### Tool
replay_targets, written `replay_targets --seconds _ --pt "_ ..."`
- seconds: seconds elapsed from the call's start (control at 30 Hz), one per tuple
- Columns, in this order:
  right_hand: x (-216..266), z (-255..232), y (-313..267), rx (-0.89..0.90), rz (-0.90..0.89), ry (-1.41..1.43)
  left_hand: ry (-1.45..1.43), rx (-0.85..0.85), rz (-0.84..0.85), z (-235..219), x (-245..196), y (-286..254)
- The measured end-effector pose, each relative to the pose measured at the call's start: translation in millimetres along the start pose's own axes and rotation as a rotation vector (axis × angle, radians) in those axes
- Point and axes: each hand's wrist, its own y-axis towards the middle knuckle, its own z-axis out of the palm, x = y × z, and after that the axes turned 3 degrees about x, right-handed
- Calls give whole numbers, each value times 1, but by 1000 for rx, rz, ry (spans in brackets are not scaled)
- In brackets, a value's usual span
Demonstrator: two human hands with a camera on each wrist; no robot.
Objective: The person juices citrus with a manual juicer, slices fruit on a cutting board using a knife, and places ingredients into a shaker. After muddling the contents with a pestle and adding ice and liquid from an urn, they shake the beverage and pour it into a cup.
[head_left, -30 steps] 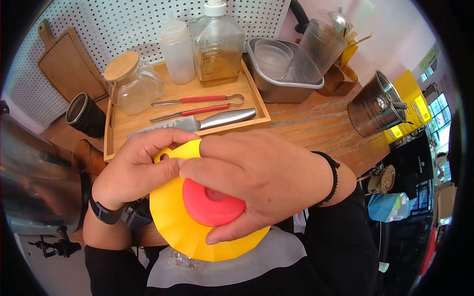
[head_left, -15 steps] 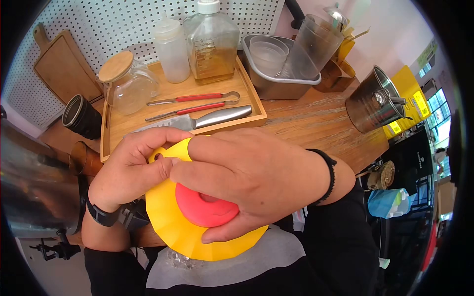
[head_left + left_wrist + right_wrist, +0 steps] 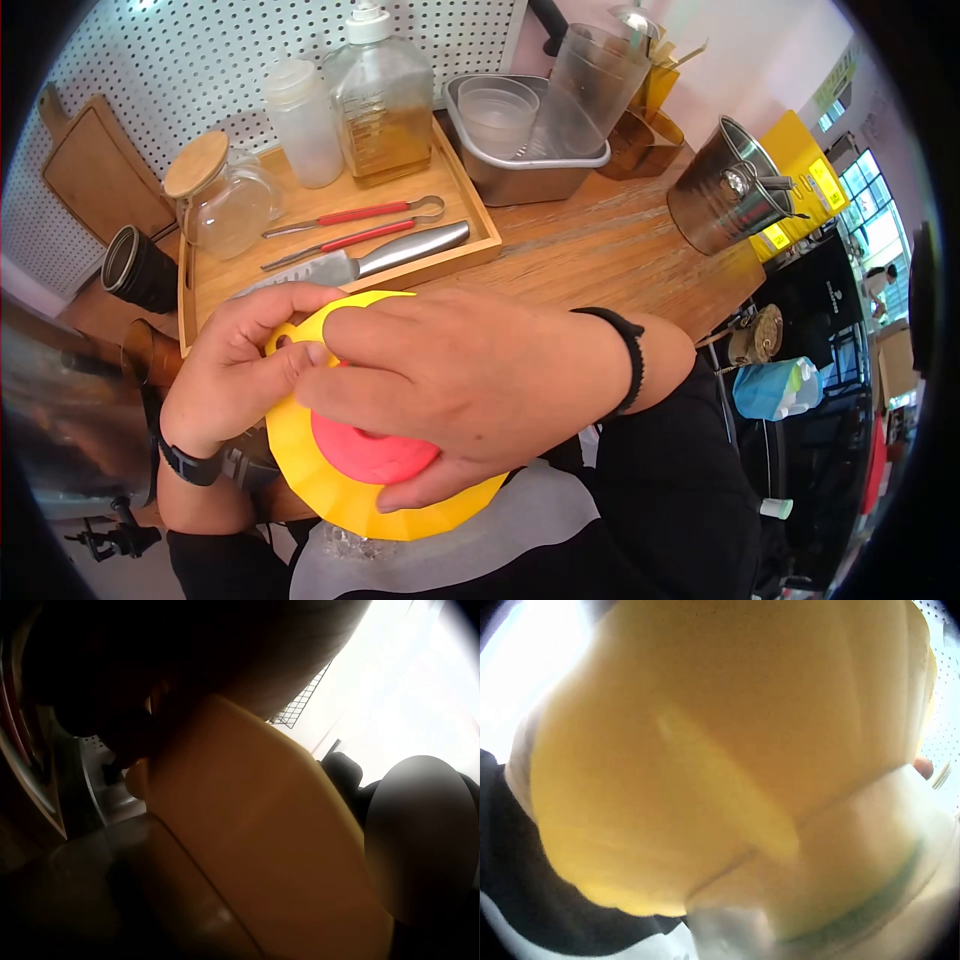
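Observation:
A yellow faceted disc-like piece (image 3: 320, 497) with a smooth red rounded part (image 3: 365, 452) at its middle is held in front of the body. My left hand (image 3: 235, 375) pinches its upper left edge between thumb and fingers, beside a small hole. Over the top lies my right hand (image 3: 470, 385), its fingers and thumb curled round the red part and covering much of it. The yellow surface (image 3: 262, 825) fills the middle of the left wrist view. Yellow panels (image 3: 705, 750) fill most of the right wrist view.
Behind the hands, a wooden tray (image 3: 480, 250) holds a knife (image 3: 410, 248), red-handled tongs (image 3: 365, 213), a glass jug (image 3: 228, 215) and bottles. To its right stand a grey bin (image 3: 530, 180) and a metal bucket (image 3: 720, 190). A large metal vessel (image 3: 70, 400) is at left.
Both hands and the yellow piece have shifted left in the head view, and the surroundings have shifted and tilted with the camera. The grips look the same.

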Motion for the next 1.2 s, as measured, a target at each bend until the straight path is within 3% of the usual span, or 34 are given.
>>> replay_targets --seconds 0.2,0.3,0.37,0.5,0.67,0.83,0.9,1.13,1.2 --pt "-1 -3 -1 -48 40 28 4 -7 -22 -2 3 0" --pt "-1 -10 -2 -91 -60 156 -5 -30 -40 -1 1 0" --pt "-1 -14 -6 64 -30 148 42 -1 -13 -2 1 0" --pt "1 -17 -5 119 -46 147 38 -23 2 1 -1 0" --pt "11 -15 3 106 192 41 133 7 71 1 -2 2" --pt "2 -18 5 93 129 96 74 91 84 -3 4 4" --pt "-3 -22 4 94 -39 91 62 89 62 -4 6 4" --pt "-1 -24 1 180 -43 98 101 94 76 -3 3 3" --pt "11 -27 6 269 229 10 102 88 64 -3 3 4"
